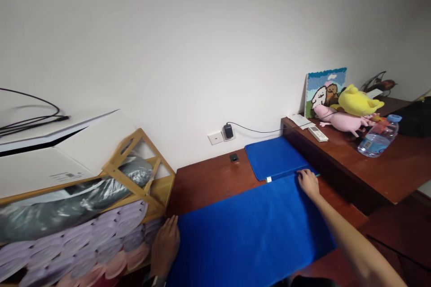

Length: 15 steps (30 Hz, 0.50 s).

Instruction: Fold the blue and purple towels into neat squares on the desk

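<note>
A large blue cloth [249,228] is spread over the brown wooden desk, its far edge running nearly straight between my two hands. My left hand [165,246] is at the cloth's far left corner, fingers close together and bent at the edge; its thumb is hidden. At the far right corner, my right hand [309,184] has its fingertips closed on the cloth's edge. Just beyond lies a smaller blue padded piece [276,157] with a white tag; I cannot tell whether it is joined to the cloth.
On the left are a wooden rack [141,190], a plastic-wrapped bundle [81,208] and scalloped purple-pink material [90,246]. A raised desk section [397,175] holds plush toys [360,101], a water bottle [379,139] and a remote [318,134]. A black plug [228,131] sits in the wall outlet.
</note>
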{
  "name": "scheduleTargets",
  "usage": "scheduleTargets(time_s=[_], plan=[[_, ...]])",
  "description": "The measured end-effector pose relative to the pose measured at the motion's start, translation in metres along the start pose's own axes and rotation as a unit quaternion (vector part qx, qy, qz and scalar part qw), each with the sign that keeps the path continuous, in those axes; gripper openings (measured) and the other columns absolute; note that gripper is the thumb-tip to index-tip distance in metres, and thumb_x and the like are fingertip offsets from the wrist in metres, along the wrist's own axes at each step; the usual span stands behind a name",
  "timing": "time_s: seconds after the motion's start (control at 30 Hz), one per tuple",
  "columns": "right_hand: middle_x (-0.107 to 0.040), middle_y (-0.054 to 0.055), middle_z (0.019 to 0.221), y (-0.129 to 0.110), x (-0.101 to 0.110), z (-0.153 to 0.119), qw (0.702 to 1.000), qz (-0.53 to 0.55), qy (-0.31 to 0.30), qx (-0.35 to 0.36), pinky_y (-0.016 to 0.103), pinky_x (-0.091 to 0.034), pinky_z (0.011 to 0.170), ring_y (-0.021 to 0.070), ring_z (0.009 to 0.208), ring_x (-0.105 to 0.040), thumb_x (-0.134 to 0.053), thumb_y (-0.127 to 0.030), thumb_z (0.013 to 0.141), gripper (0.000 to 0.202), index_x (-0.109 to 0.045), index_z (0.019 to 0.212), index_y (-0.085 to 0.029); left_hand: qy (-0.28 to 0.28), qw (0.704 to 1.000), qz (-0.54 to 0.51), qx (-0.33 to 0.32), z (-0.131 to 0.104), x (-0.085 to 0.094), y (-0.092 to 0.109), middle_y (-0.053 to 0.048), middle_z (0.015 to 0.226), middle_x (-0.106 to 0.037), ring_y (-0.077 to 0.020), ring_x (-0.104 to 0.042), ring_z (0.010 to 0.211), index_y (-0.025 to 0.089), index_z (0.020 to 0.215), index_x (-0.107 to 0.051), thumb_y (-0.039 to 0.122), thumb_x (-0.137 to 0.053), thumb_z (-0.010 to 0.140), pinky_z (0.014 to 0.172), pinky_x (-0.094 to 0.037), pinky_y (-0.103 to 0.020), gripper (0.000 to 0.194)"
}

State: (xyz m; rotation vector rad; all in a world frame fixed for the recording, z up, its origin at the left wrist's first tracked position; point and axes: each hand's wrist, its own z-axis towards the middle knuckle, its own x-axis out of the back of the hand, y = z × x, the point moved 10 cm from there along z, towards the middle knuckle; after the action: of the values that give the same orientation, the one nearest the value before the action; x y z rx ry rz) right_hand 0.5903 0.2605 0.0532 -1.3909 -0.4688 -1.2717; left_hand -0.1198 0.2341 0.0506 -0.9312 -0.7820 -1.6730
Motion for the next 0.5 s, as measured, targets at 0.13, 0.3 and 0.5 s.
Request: scheduleTargets(time_s=[0.13,0.3,0.5], plan=[[-0.062,0.015,0.145,-0.020,-0.024,-0.027,0.992,-0.049,-0.030,0.113,0.045,-0.041,0.116,0.0297,0.134,-0.056,-0.032,-0.038,0.103,0.053,-0.065,0.139,-0.018,-0.064,0.998,-0.002,-0.010,-0.001,-0.016,0.014,-0.015,0.153,-0.058,-0.0305,-0.051,0.145,0.014,0.146,-0.059,0.040,-0.032,0.103,0.119,-0.042,-0.051,0.057],[-0.051,0.011,0.159,-0.013,-0.045,-0.039,0.980,-0.132,-0.075,0.125,0.052,-0.031,0.124,0.0280,0.149,-0.044,-0.027,-0.037,0.104,0.059,-0.052,0.154,-0.018,-0.122,0.992,-0.010,0.030,-0.012,-0.033,0.014,-0.014,0.162,-0.047,-0.0296,-0.044,0.150,0.013,0.157,-0.046,0.045,-0.030,0.106,0.121,-0.041,-0.051,0.063],[-0.052,0.016,0.157,-0.139,-0.046,-0.081,0.972,-0.067,-0.033,0.224,0.056,-0.030,0.125,0.0311,0.150,-0.042,-0.026,-0.033,0.105,0.059,-0.049,0.156,-0.013,-0.112,0.992,-0.013,0.051,-0.016,-0.029,0.018,-0.012,0.165,-0.043,-0.0284,-0.040,0.153,0.016,0.160,-0.042,0.048,-0.029,0.108,0.124,-0.035,-0.050,0.062]])
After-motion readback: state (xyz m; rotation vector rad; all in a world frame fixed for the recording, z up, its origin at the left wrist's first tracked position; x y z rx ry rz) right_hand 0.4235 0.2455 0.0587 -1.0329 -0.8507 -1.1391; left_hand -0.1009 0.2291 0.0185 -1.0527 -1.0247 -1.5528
